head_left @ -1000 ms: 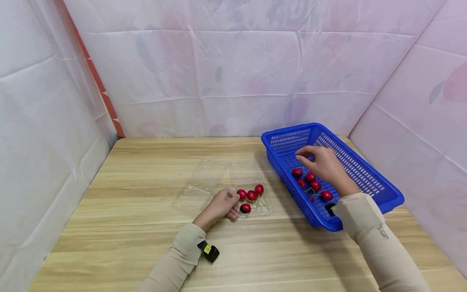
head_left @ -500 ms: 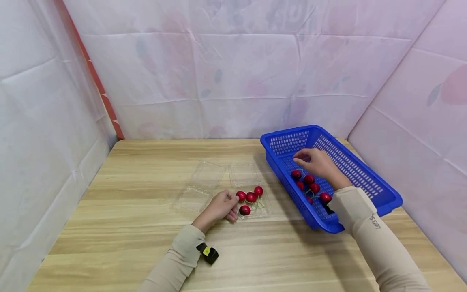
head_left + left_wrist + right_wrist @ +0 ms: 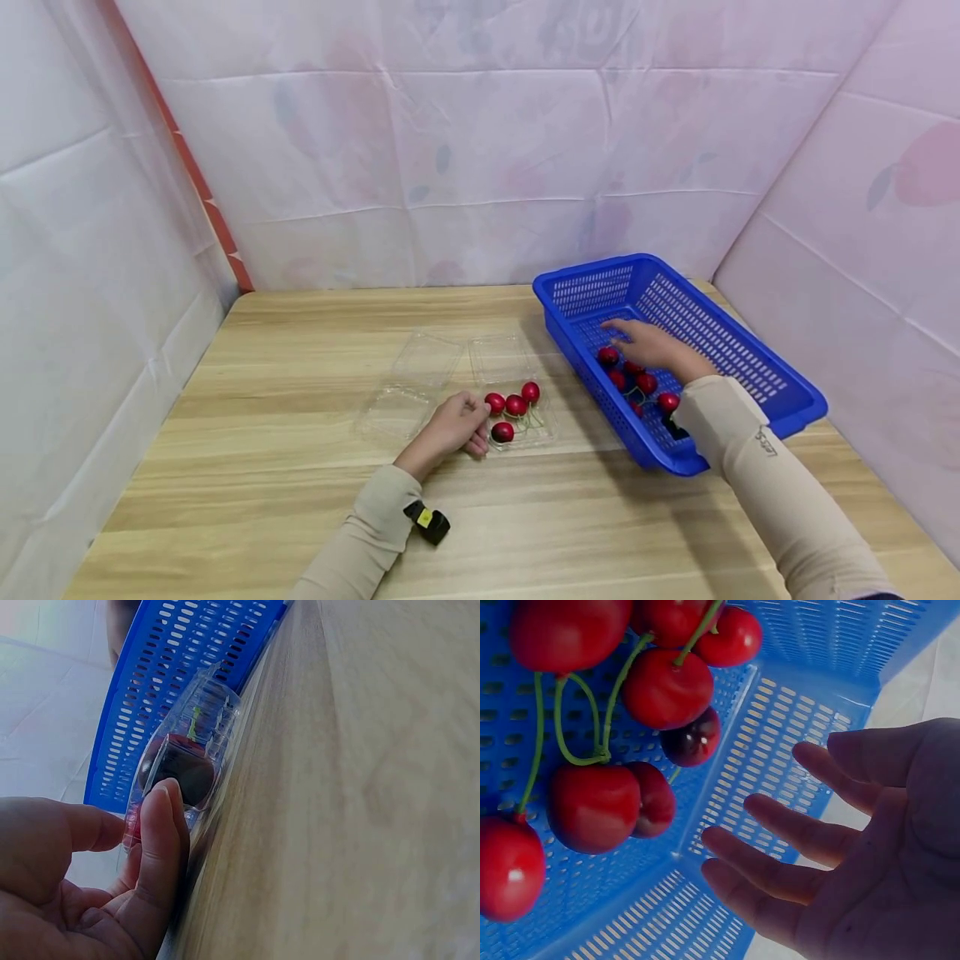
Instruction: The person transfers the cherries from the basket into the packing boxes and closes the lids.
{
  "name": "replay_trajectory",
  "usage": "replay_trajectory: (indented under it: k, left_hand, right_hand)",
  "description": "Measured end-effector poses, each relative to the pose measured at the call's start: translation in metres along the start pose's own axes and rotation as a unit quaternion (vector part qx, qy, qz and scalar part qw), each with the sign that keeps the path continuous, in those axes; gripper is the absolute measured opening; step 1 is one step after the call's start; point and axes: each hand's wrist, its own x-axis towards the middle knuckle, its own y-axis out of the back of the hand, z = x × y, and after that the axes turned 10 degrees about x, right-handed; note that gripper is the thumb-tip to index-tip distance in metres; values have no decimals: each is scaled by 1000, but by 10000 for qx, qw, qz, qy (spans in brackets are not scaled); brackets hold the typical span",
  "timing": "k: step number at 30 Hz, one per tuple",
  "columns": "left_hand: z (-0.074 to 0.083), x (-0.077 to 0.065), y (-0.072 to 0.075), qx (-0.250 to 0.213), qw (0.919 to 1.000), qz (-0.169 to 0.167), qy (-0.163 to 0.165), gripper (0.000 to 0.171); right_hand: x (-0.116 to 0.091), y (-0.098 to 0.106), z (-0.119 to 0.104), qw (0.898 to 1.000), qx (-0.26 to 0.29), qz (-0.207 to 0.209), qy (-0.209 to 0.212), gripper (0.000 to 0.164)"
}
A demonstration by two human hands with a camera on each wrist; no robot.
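In the head view, a clear plastic box (image 3: 548,427) lies on the table with several red cherries (image 3: 515,405) in it. My left hand (image 3: 452,423) pinches that box's left edge between thumb and fingers, as the left wrist view shows beside a dark red cherry (image 3: 187,774). Over on the right, my right hand (image 3: 649,343) is inside the blue basket (image 3: 780,408), above several cherries (image 3: 646,383) with green stems. Its fingers (image 3: 802,825) are spread and nearly straight in the right wrist view, holding nothing and apart from the fruit.
A second clear box (image 3: 395,410) sits just left of the left hand, with its flap folded back. The wooden table (image 3: 285,467) stretches to the left and front. White printed cloth (image 3: 495,142) walls stand behind and at both sides.
My right hand has lowered towards the cherries in the basket, and its fingers have spread from a near pinch. The left hand stays at the box edge.
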Motion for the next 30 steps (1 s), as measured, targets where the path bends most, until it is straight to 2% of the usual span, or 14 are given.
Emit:
replay_trajectory:
  k: [7, 19, 26, 30]
  left_hand:
    - [-1, 1, 0, -38, 10000, 21, -14, 18]
    - [-1, 0, -1, -68, 10000, 27, -6, 18]
    - [-3, 1, -1, -72, 10000, 14, -37, 17]
    - [-3, 1, 0, -62, 10000, 13, -53, 18]
  right_hand:
    - [1, -1, 5, 9994, -10, -318, -142, 38]
    - [8, -3, 12, 9952, -421, -648, -601, 40]
    - [12, -2, 12, 9898, -499, -996, -888, 44]
    - [14, -3, 13, 9882, -682, -1059, -874, 45]
